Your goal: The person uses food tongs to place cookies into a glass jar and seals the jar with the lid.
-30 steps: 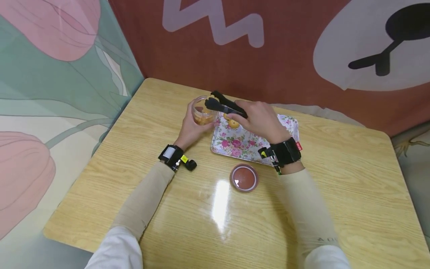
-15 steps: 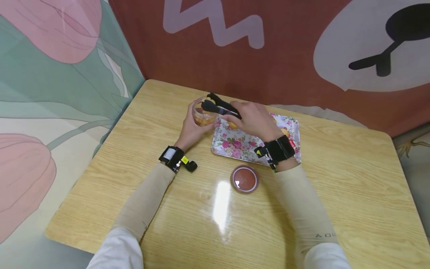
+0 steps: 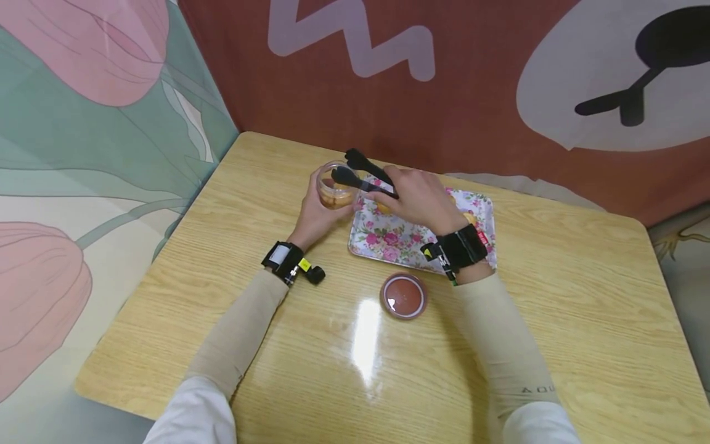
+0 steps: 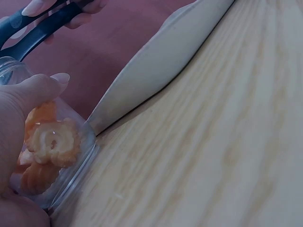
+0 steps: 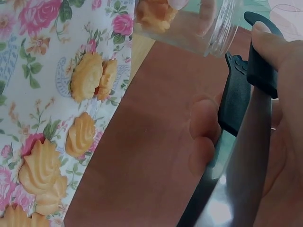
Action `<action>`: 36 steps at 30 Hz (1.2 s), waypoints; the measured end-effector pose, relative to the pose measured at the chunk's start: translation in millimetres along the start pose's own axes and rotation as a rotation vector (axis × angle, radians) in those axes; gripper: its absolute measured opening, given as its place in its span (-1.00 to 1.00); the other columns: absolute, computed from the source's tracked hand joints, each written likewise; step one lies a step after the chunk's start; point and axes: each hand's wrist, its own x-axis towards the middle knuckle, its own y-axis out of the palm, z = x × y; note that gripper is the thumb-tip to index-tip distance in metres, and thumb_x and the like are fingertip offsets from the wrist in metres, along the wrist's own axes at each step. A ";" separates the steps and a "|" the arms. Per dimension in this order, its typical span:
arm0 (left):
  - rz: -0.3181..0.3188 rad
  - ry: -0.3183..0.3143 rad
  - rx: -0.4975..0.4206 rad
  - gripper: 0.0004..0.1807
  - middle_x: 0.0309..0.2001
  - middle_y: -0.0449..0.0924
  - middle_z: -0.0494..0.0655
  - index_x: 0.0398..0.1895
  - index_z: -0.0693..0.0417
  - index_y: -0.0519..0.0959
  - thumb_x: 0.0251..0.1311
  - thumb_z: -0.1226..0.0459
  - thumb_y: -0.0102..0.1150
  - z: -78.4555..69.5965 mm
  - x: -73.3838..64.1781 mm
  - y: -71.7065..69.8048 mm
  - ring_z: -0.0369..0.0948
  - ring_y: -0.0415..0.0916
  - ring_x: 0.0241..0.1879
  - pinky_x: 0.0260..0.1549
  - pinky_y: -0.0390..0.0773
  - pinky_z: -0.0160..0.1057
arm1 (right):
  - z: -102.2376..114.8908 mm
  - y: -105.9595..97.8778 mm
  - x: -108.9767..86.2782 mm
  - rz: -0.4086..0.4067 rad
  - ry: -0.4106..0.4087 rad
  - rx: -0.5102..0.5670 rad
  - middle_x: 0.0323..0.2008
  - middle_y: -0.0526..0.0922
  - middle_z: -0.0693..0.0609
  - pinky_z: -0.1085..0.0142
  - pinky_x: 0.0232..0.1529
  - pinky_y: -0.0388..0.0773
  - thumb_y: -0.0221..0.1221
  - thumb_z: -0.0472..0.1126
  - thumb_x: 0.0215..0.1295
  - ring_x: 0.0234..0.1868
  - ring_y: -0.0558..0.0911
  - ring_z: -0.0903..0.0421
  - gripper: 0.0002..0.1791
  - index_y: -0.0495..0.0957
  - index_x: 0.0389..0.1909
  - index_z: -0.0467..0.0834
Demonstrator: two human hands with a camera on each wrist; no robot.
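Observation:
In the head view my left hand (image 3: 317, 217) holds a clear jar (image 3: 336, 201) at the back of the table, beside the tray. Ridged golden cookies (image 4: 52, 142) lie in the jar, seen through its wall in the left wrist view. My right hand (image 3: 420, 196) grips black-tipped tongs (image 3: 373, 185) with metal arms. Over the jar's mouth, the tong tips are spread apart with nothing visible between them. A floral tray (image 3: 368, 243) lies under the right hand, with more cookies (image 5: 80, 135) on it in the right wrist view. The hand hides part of the tray.
A round reddish-brown lid (image 3: 404, 296) lies on the wooden table (image 3: 310, 345), in front of the tray. The reddish-brown wall (image 3: 388, 117) stands close behind the jar and tray; a flower-patterned wall (image 3: 122, 160) is at the left.
A cookie was between the tong tips a second ago; now the tips have parted and let it go at the jar. My right hand shifted slightly left. The left hand and jar stayed nearly still.

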 end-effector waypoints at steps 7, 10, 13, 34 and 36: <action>-0.008 0.011 -0.009 0.05 0.13 0.29 0.15 0.37 -0.23 0.05 -0.19 0.29 0.52 6.9 2.5 0.5 -0.05 0.30 0.10 0.07 0.42 -0.04 | -2.0 -0.9 -3.7 -0.004 0.003 0.002 -0.65 0.41 0.04 0.25 -0.66 0.28 -0.06 0.46 0.16 -0.65 0.40 0.12 -0.30 0.44 -0.11 -0.11; -0.013 -0.005 0.004 0.05 0.14 0.27 0.23 0.37 -0.22 0.05 -0.18 0.34 0.50 4.8 1.4 -0.2 -0.07 0.32 0.07 0.07 0.41 -0.03 | -3.9 -2.6 -6.4 -0.017 0.008 0.011 -0.66 0.39 0.04 0.24 -0.67 0.28 0.01 0.42 0.16 -0.67 0.39 0.12 -0.36 0.43 -0.11 -0.08; -0.020 -0.017 0.022 0.06 0.15 0.25 0.29 0.37 -0.21 0.04 -0.18 0.35 0.49 2.1 -0.2 -0.8 -0.10 0.32 0.04 0.07 0.40 -0.05 | -8.6 -5.5 -11.0 -0.018 0.023 0.015 -0.59 0.41 0.03 0.23 -0.63 0.33 0.06 0.36 0.18 -0.63 0.40 0.10 -0.34 0.40 0.06 -0.07; -0.022 -0.032 0.027 0.11 0.17 0.27 0.14 0.35 -0.41 0.04 -0.27 0.20 0.56 32.7 10.4 1.9 -0.15 0.31 0.07 0.10 0.39 -0.04 | -92.1 -28.4 -121.6 0.074 0.368 0.053 -0.62 0.48 -0.09 0.18 -0.72 0.31 0.06 0.38 0.15 -0.65 0.44 0.02 -0.29 0.41 -0.11 -0.23; -0.022 -0.024 0.029 0.11 0.16 0.28 0.14 0.35 -0.42 0.04 -0.28 0.19 0.57 34.2 10.8 2.1 -0.15 0.32 0.06 0.09 0.39 -0.03 | -95.6 -30.8 -133.1 0.088 0.400 0.055 -0.60 0.49 -0.10 0.18 -0.71 0.31 0.06 0.39 0.14 -0.64 0.44 0.01 -0.24 0.41 -0.08 -0.27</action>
